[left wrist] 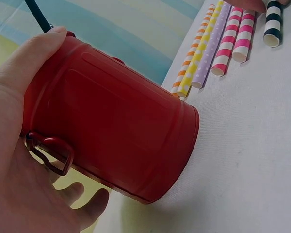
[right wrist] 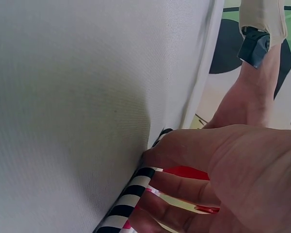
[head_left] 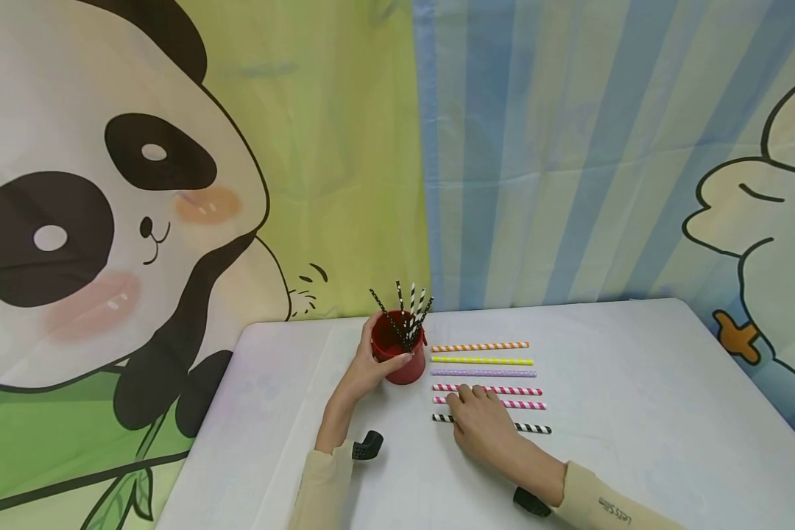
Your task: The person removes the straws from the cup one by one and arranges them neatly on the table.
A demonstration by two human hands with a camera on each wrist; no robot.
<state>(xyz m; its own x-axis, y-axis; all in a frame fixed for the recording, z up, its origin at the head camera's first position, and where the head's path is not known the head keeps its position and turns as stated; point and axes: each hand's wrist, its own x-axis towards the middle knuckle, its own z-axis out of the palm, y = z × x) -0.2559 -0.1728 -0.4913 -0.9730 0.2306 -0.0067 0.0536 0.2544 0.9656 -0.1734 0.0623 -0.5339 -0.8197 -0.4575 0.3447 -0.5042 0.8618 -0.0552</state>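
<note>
My left hand (head_left: 364, 374) grips a small red bucket (head_left: 407, 373) by its rim and side; the thumb lies over the rim in the left wrist view. Out of the bucket lean several black-and-white paper straws (head_left: 387, 313), some dotted, some striped. My right hand (head_left: 486, 427) is down at the table, where thumb and fingers pinch a black-and-white striped straw (right wrist: 131, 196) near its middle. That straw (head_left: 533, 428) lies nearest me in a row. Beyond it lie two pink striped straws (head_left: 526, 405), partly covered by the right hand in the head view.
Farther back in the row lie a purple dotted straw (head_left: 483, 373), a yellow straw (head_left: 482, 361) and an orange striped straw (head_left: 480, 347). All rest on a white-covered table (head_left: 636, 412). A printed curtain (head_left: 344, 147) hangs behind the table's far edge.
</note>
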